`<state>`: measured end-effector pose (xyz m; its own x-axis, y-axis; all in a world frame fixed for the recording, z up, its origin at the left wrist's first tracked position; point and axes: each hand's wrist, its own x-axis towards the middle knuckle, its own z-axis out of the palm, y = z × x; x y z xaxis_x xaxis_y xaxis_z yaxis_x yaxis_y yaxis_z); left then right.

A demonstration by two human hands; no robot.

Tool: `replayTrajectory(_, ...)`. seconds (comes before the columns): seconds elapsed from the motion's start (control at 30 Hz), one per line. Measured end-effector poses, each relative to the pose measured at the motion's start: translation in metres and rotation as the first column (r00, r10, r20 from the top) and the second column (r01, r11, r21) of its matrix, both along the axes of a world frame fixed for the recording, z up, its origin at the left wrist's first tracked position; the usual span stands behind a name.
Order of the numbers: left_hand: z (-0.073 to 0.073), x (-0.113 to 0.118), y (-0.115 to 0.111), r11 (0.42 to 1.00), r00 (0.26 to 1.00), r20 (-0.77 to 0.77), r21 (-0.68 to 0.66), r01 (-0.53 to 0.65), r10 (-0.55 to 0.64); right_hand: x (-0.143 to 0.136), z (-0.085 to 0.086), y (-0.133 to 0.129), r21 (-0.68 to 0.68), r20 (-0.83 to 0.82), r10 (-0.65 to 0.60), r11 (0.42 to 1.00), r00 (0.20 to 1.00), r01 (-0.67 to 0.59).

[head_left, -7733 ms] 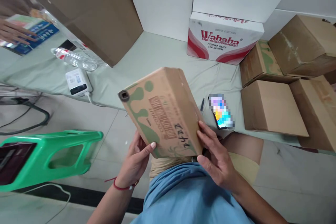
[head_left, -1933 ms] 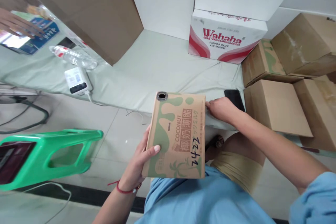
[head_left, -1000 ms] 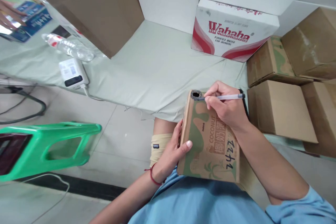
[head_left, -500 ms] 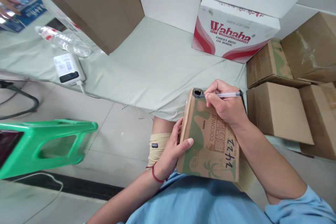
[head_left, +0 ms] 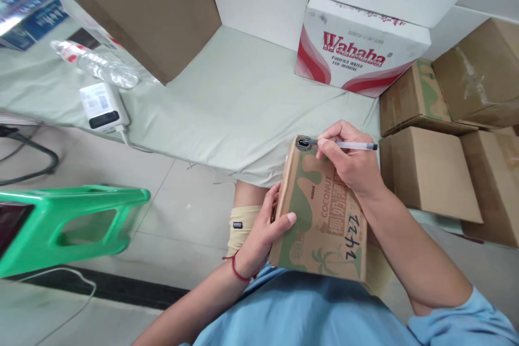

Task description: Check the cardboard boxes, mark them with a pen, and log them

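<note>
A small brown cardboard box (head_left: 312, 216) with green shapes, the word COCONUT and a handwritten 2422 rests tilted on my lap. My left hand (head_left: 270, 227) grips its left side, thumb on the top face and fingers round the edge. In my right hand (head_left: 351, 159) a pen (head_left: 359, 146) with a clear barrel and dark end is pinched between thumb and fingers. The pen's tip reaches a dark, scribbled round patch (head_left: 303, 143) at the box's upper left corner. Whether the patch's black middle is ink or a hole, I cannot tell.
A cloth-covered table (head_left: 227, 102) lies ahead, bearing a white Wahaha box (head_left: 357, 54), a large brown carton (head_left: 141, 5), a plastic bottle (head_left: 97, 65) and a white power bank (head_left: 103, 108) with a cable. Brown boxes (head_left: 433, 173) are stacked at right. A green stool (head_left: 81, 221) stands at left.
The pen's tip has shifted slightly left, into the dark middle of the patch. A hand over the blue boxes at far left is gone from view. My left hand keeps its grip.
</note>
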<state>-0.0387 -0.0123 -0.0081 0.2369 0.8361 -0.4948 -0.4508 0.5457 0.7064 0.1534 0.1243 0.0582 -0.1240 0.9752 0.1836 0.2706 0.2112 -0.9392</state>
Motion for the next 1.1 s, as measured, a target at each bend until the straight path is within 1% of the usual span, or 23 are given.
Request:
replayTrajectory(0.07, -0.0012, -0.0001, -0.0004, 1.0, 1.0, 0.0, 0.0, 0.0, 0.0, -0.0005, 0.0019, 0.0001, -0.016, 0.019, 0.054, 0.998, 0.998, -0.054)
replayTrajectory(0.17, -0.0016, 0.0, -0.0007, 1.0, 1.0, -0.003, 0.005, -0.002, 0.002, -0.0018, 0.0022, 0.0004, -0.044, 0.026, 0.088, 0.995, 0.996, -0.086)
replayTrajectory(0.43, 0.0006, 0.0005, -0.0003, 1.0, 1.0, -0.02, 0.025, 0.001, -0.001, -0.0007, -0.0035, 0.0026, -0.024, 0.084, 0.059, 0.998, 0.995, -0.058)
replayTrajectory(0.53, 0.0005, 0.0005, -0.0001, 1.0, 1.0, -0.021, 0.026, 0.005, -0.004, -0.0005, -0.0038, 0.0035, -0.013, 0.095, 0.028, 1.0, 0.995, -0.027)
replayTrajectory(0.7, 0.0011, 0.0006, 0.0001, 1.0, 1.0, -0.027, 0.029, 0.001, 0.0, -0.0025, -0.0024, 0.0042, 0.011, 0.094, -0.062, 0.998, 0.994, 0.061)
replayTrajectory(0.93, 0.0004, 0.001, -0.0015, 1.0, 1.0, 0.008, 0.018, -0.007, 0.007, -0.0037, -0.0009, 0.0031, 0.01, 0.063, -0.169, 0.986, 0.984, 0.168)
replayTrajectory(1.1, 0.0003, 0.0011, -0.0008, 0.999, 1.0, 0.005, 0.032, -0.007, 0.007, -0.0051, -0.0005, 0.0005, 0.023, 0.065, -0.186, 0.982, 0.98, 0.185)
